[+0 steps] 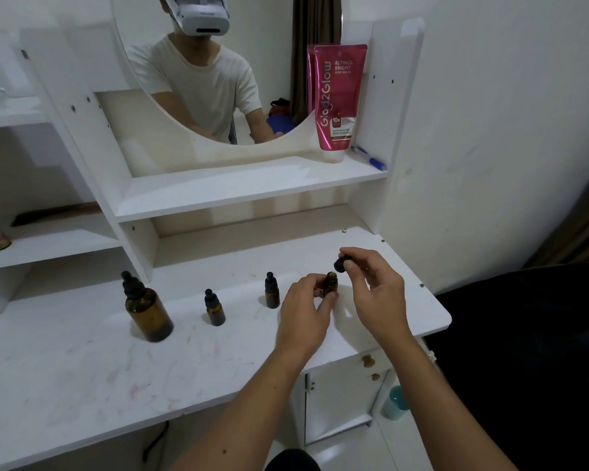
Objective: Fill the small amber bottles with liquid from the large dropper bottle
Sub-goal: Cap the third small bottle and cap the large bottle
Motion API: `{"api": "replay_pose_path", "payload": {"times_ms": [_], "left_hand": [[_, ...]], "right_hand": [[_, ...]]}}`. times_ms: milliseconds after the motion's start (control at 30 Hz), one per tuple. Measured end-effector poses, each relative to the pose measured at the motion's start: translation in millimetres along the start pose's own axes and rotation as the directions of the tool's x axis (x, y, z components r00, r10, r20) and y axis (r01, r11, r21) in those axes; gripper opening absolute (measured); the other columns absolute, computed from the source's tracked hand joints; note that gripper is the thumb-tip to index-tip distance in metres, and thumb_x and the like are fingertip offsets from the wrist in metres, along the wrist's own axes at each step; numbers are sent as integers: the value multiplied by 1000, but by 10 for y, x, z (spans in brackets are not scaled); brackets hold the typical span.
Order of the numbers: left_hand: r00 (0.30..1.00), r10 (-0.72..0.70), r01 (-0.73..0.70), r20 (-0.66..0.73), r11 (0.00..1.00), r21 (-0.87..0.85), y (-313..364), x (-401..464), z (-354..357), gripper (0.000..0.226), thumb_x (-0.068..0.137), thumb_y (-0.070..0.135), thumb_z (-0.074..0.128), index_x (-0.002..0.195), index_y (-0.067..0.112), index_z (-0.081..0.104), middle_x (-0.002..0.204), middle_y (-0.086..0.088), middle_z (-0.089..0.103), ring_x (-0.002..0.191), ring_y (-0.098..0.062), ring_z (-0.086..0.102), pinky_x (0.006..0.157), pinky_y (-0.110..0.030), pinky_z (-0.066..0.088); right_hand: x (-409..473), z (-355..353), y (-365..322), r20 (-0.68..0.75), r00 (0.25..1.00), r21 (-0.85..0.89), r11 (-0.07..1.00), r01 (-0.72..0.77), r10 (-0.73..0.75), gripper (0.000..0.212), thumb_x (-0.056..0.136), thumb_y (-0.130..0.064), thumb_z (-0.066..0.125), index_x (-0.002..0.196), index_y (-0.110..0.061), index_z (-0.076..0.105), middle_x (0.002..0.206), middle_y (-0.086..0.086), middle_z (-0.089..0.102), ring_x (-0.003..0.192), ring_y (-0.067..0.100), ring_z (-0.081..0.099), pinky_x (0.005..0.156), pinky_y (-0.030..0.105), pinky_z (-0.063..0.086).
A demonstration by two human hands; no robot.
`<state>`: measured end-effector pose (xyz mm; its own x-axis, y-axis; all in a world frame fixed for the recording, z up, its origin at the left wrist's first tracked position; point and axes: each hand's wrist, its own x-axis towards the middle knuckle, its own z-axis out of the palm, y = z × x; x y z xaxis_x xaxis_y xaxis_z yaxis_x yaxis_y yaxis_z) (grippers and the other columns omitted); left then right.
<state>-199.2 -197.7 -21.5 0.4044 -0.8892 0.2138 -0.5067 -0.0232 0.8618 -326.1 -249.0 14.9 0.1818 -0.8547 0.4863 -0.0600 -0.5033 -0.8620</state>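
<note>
White vanity tabletop (82,368) below a round mirror (201,79). One large amber dropper bottle (147,309), capped, stands far left; contents unclear. Three small amber bottles: two capped (214,308) (271,291), one uncapped (331,283) at right, gripped by the left hand (303,314). The right hand (374,287) pinches its black dropper cap (341,262) just above.
</note>
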Motion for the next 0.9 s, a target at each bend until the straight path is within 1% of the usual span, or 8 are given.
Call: {"api": "replay_pose_path", "payload": {"times_ms": [133,267,433,533,600,733,800,900], "left_hand": [[1000,15,-15,3,1000,13,-24,3,8,22,100,32,63,122,33,63,110,22,65,110,-1,59,96,-36,54],[1000,4,-4,3,1000,7,-24,18,17,24,100,33,65,124,33,64,114,20,66,111,0,59,98,-34,54],[1000,21,-21,-3,1000,16,-37,25,18,19,100,32,65,119,33,65,107,22,66,108,-3,59,94,-35,54],[1000,14,-14,-3,1000,16,-31,21,17,18,99,30,65,117,33,65,104,22,67,107,-3,59,93,-37,54],[1000,12,-12,-3,1000,18,-28,17,13,19,99,31,65,118,33,65,105,21,68,108,-4,59,94,-37,54],[1000,0,0,-3,1000,7,-10,4,1,22,100,30,65,122,31,64,110,21,66,111,-1,58,97,-36,53],[1000,2,-2,-5,1000,17,-6,0,3,22,100,31,65,122,31,64,111,21,66,110,-1,58,96,-35,53],[1000,3,-3,-1,1000,27,-8,5,5,20,100,31,65,120,32,64,109,20,68,110,-3,58,95,-37,54]], "right_hand": [[-19,84,107,23,999,-5,1000,24,-24,28,101,0,63,120,-17,75,113,-3,75,110,23,72,96,47,60],[5,60,160,20,998,45,997,-56,55,28,101,-4,65,124,-17,74,116,-2,75,114,23,71,101,44,58],[29,64,162,98,994,-4,998,-57,57,22,98,-7,70,116,-17,77,109,-5,73,106,17,72,99,41,58],[34,55,173,71,991,-3,994,-111,111,20,94,-13,77,112,-20,78,107,-4,72,100,15,71,98,38,58],[30,52,167,52,993,5,994,-106,106,20,96,-14,74,115,-20,77,109,-3,71,103,16,71,98,36,57],[13,52,166,80,995,32,997,-64,61,25,104,-7,61,122,-16,75,120,-3,75,119,18,69,104,37,56],[5,51,168,99,990,42,993,-109,104,25,103,-6,63,121,-17,76,117,-5,77,116,15,71,105,38,56],[13,50,159,69,982,48,982,-180,177,21,97,-12,73,116,-21,77,108,-8,78,105,12,74,102,39,57]]}}
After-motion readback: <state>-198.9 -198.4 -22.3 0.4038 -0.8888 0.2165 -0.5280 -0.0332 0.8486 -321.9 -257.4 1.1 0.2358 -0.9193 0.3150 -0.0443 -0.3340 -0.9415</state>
